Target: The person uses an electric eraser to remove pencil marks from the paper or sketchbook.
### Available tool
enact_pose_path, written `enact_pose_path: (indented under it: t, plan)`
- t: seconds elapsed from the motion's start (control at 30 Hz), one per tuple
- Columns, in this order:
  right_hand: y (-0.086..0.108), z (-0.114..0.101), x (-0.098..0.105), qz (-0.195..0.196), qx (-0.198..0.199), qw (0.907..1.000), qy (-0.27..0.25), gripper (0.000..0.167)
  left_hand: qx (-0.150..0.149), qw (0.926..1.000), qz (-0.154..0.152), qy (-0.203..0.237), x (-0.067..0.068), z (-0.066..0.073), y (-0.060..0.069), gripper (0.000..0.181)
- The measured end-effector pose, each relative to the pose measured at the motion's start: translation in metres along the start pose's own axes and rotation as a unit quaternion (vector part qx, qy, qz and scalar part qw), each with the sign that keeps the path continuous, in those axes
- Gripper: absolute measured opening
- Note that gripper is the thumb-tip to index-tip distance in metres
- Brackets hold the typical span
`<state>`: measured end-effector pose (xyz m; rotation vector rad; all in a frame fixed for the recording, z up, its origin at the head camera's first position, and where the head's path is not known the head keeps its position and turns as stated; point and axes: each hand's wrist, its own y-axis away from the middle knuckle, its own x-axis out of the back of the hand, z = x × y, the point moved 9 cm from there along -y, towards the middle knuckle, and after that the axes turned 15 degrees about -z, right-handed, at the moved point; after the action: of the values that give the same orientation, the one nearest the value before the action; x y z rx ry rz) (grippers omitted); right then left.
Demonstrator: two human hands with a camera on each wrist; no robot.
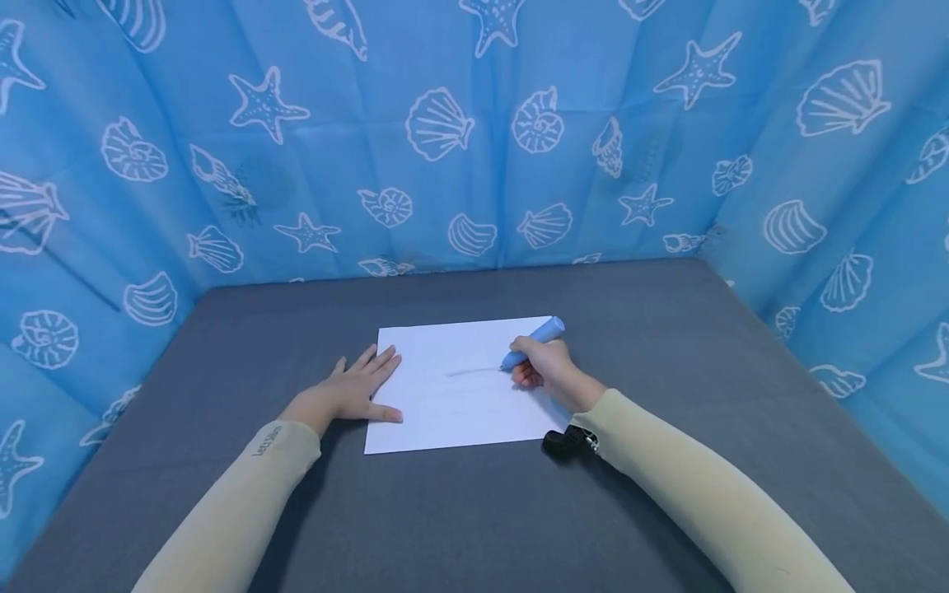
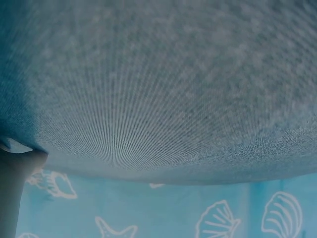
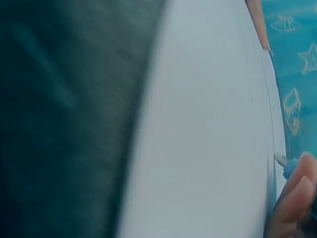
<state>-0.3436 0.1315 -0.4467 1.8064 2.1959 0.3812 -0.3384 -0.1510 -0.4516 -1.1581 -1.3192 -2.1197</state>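
Note:
A white sheet of paper [image 1: 437,412] lies on the grey table, with a thin, faint line [image 1: 474,371] across its middle. My right hand [image 1: 547,366] grips a thick blue marker [image 1: 547,330], its tip touching the paper at the line's right end. In the right wrist view the marker's pale tip [image 3: 281,159] and a few of my fingers [image 3: 297,198] show at the lower right. My left hand [image 1: 356,390] rests with spread fingers on the sheet's left edge, the thumb lying on the paper. Only a small part of that hand appears in the left wrist view.
Grey cloth [image 1: 445,519] covers the table. A blue curtain [image 1: 489,181] with white shells and starfish hangs behind it and along both sides. A black wrist device [image 1: 567,443] sits under my right wrist, close to the paper's lower right corner.

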Motion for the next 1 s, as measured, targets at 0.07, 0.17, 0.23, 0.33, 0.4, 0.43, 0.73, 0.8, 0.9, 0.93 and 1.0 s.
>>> enact_pose_path:
  t: [0.07, 0.17, 0.23, 0.33, 0.4, 0.43, 0.73, 0.8, 0.9, 0.93, 1.0]
  plan:
    - [0.0008, 0.0008, 0.0000, 0.000, -0.001, 1.0000, 0.001, 0.027, 0.000, 1.0000, -0.001, 0.001, -0.0003, 0.0005, 0.0000, 0.111]
    - [0.0009, 0.0010, 0.0002, -0.004, 0.003, 1.0000, 0.001, 0.028, 0.004, 1.0000, -0.004, 0.000, -0.0010, -0.0003, -0.0003, 0.111]
    - [0.0010, 0.0011, 0.0008, -0.003, 0.003, 1.0000, 0.003, 0.028, 0.003, 1.0000, -0.004, 0.001, -0.0010, -0.0004, -0.0013, 0.111]
    - [0.0005, 0.0012, 0.0019, -0.001, 0.003, 1.0000, 0.004, 0.028, 0.002, 1.0000, -0.001, -0.002, -0.0010, -0.0009, -0.0030, 0.111]
    - [-0.0001, 0.0015, 0.0010, -0.004, -0.001, 1.0000, 0.006, 0.028, 0.003, 1.0000, -0.001, -0.005, -0.0012, -0.0014, -0.0035, 0.111]
    - [-0.0004, 0.0018, 0.0003, -0.007, -0.003, 0.9999, 0.007, 0.028, 0.004, 1.0000, -0.001, -0.006, -0.0012, -0.0017, -0.0036, 0.111]
    - [0.0006, -0.0004, -0.0003, -0.009, -0.001, 0.9999, 0.009, 0.027, 0.007, 1.0000, -0.005, -0.002, -0.0019, -0.0020, -0.0054, 0.112]
    - [0.0008, -0.0005, -0.0010, -0.011, 0.000, 0.9999, 0.012, 0.027, 0.008, 1.0000, -0.005, -0.002, -0.0021, -0.0019, -0.0052, 0.112]
    - [0.0014, -0.0013, -0.0008, -0.010, -0.001, 0.9999, 0.012, 0.027, 0.006, 1.0000, -0.003, 0.000, -0.0008, -0.0005, -0.0035, 0.111]
    - [0.0011, -0.0015, -0.0004, -0.010, 0.000, 0.9999, 0.012, 0.027, 0.005, 1.0000, -0.003, -0.002, -0.0006, -0.0004, -0.0033, 0.112]
    - [0.0010, -0.0014, 0.0002, -0.009, -0.002, 0.9999, 0.013, 0.028, 0.005, 1.0000, -0.002, 0.000, 0.0003, 0.0002, -0.0025, 0.112]
